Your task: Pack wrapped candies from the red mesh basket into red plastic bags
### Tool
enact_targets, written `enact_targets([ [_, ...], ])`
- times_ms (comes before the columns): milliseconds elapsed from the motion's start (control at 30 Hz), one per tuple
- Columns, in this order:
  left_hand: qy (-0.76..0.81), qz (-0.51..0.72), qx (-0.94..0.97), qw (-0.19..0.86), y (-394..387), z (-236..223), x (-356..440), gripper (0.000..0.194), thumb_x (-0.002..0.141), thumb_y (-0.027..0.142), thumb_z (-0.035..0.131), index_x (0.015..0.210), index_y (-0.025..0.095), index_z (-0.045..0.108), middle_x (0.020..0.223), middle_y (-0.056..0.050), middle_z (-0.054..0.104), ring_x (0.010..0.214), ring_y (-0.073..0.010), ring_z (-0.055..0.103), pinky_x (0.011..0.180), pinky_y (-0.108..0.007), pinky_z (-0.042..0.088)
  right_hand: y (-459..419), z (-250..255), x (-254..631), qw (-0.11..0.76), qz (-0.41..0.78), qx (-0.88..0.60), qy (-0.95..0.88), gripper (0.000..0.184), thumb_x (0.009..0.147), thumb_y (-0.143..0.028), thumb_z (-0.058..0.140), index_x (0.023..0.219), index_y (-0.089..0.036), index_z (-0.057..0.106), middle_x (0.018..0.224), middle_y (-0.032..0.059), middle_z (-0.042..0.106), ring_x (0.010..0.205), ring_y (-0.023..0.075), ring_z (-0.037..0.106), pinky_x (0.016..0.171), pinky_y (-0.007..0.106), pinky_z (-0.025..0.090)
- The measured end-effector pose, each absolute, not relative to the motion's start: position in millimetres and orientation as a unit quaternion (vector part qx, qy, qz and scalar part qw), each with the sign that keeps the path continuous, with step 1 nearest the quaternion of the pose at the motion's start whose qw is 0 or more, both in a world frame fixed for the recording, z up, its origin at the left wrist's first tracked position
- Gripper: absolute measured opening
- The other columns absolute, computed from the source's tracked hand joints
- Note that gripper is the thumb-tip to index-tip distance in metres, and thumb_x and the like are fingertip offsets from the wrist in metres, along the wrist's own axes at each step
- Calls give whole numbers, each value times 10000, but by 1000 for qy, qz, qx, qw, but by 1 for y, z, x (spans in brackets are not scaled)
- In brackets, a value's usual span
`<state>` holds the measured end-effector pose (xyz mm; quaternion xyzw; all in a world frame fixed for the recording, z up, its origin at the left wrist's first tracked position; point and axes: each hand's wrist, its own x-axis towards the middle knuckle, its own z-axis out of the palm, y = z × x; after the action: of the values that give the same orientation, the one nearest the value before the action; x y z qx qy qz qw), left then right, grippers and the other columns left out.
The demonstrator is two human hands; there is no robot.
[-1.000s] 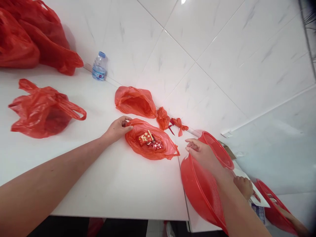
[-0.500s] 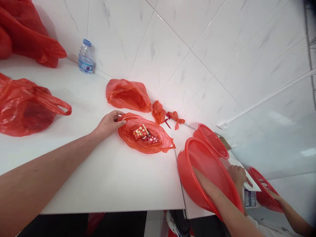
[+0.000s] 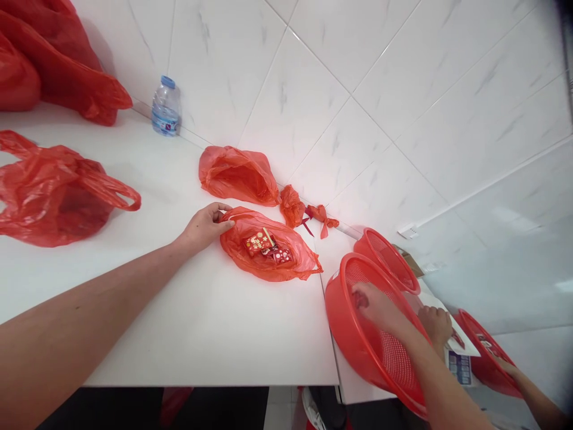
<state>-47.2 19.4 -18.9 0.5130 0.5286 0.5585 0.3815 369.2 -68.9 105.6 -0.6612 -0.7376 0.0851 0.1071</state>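
My left hand is closed on the left rim of a thin red plastic bag, pinching it between thumb and fingers. The bag lies spread open on the white table. Inside it are several small red packets, some with gold or white patterns. Over the mouth of the nearer red mesh basket, my right hand is closed, with a small red packet partly visible in its fingers. Most of that packet is hidden by the hand.
Behind the bag lie another open red bag and crumpled red scraps. A water bottle stands by the tiled wall. Red bags sit at left. Another basket is behind; a co-worker's hand and a far basket are at right.
My right hand has risen from deep inside the near basket to its mouth, now with a small red packet. My left hand keeps its grip on the bag. The view has shifted slightly.
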Motion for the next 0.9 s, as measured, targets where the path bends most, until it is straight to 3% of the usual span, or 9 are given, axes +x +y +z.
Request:
enact_targets([
  [67, 530, 555, 516, 380, 19, -18, -47, 443, 665, 458, 666, 1035, 229, 586, 677, 33, 593, 632, -155, 563, 579, -262, 431, -59, 121, 372, 101, 85, -646, -752, 168, 709, -187, 561, 866, -231, 602, 773, -5, 604, 687, 160, 567, 636, 296, 480],
  [167, 531, 553, 519, 379, 19, -18, -48, 444, 676, 455, 659, 1045, 222, 578, 699, 21, 602, 654, -164, 575, 589, -270, 436, -53, 144, 356, 140, 54, -626, -765, 261, 716, -206, 538, 972, -257, 550, 913, 21, 601, 783, 175, 570, 684, 310, 484],
  [300, 524, 553, 527, 376, 18, -20, -49, 427, 691, 449, 647, 1051, 229, 576, 730, 15, 619, 685, -170, 590, 603, -271, 442, -56, 157, 297, 176, 47, -567, -804, 248, 734, -161, 517, 963, -254, 541, 976, 22, 562, 818, 152, 556, 731, 291, 473],
  [467, 522, 554, 534, 370, 17, -19, -50, 414, 705, 442, 635, 1056, 230, 578, 711, 25, 589, 670, -161, 572, 602, -263, 434, -36, 133, 228, 136, 86, -465, -870, 315, 704, -79, 480, 968, -241, 538, 949, 11, 509, 783, 130, 523, 680, 256, 443],
  [600, 517, 558, 538, 365, 17, -18, -50, 408, 706, 429, 633, 1055, 225, 576, 676, 39, 529, 629, -144, 536, 576, -252, 412, -2, 102, 200, 90, 75, -450, -885, 401, 664, -39, 485, 1008, -234, 556, 950, 8, 494, 787, 126, 517, 724, 262, 434],
  [733, 516, 560, 525, 380, 17, -17, -49, 422, 696, 435, 635, 1056, 225, 569, 682, 35, 547, 638, -152, 547, 588, -262, 421, 12, 85, 194, 89, 35, -483, -870, 558, 685, -107, 576, 1218, -255, 502, 1093, 45, 498, 979, 192, 524, 833, 322, 437],
  [900, 515, 560, 525, 382, 18, -17, -48, 421, 682, 437, 640, 1039, 223, 574, 700, 21, 592, 669, -173, 578, 617, -284, 443, -9, 75, 211, 215, -21, -516, -829, 504, 768, -243, 587, 1259, -235, 472, 1285, 85, 442, 1227, 234, 404, 1033, 399, 344],
])
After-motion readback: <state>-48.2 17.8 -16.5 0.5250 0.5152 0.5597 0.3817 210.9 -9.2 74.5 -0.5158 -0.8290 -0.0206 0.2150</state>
